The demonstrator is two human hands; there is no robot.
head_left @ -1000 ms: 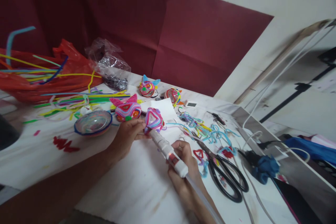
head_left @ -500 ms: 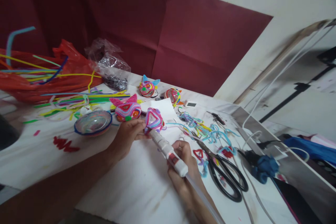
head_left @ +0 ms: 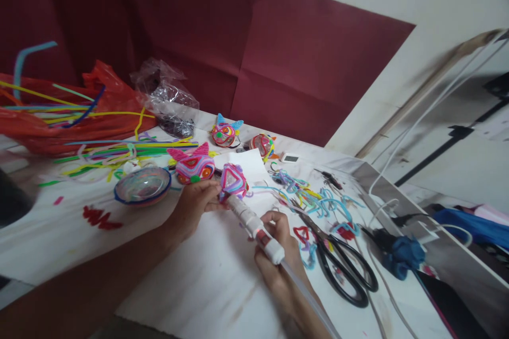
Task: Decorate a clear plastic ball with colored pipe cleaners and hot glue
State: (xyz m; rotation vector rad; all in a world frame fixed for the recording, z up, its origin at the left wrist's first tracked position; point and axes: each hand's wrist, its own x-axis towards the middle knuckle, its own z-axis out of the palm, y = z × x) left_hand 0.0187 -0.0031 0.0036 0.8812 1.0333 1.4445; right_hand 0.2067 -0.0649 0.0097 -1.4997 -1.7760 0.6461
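My left hand (head_left: 201, 196) is closed on the edge of a small pink, purple and blue pipe-cleaner ornament (head_left: 234, 181). A white hot glue gun (head_left: 254, 226) is gripped in my right hand (head_left: 280, 251), with a clear glue stick (head_left: 306, 296) trailing from its back end. The gun's nozzle points at the ornament's lower edge; whether it touches cannot be made out. Just behind my left hand sits a pink-eared pipe-cleaner cat face (head_left: 194, 168) with orange eyes and a green nose. Left of that lies a clear bowl (head_left: 142, 186) with a blue rim.
Black-handled scissors (head_left: 338, 254) lie right of my right hand, beside a heap of pipe-cleaner scraps (head_left: 314, 196). Farther back are a blue-eared cat face (head_left: 225, 131), another round ornament (head_left: 262, 145) and a small white display (head_left: 290, 158). A red bag (head_left: 79, 135) holds pipe cleaners at left.
The view has shifted very slightly, so the table items appear a little to the right. Both hands, the ornament and the glue gun keep nearly the same places.
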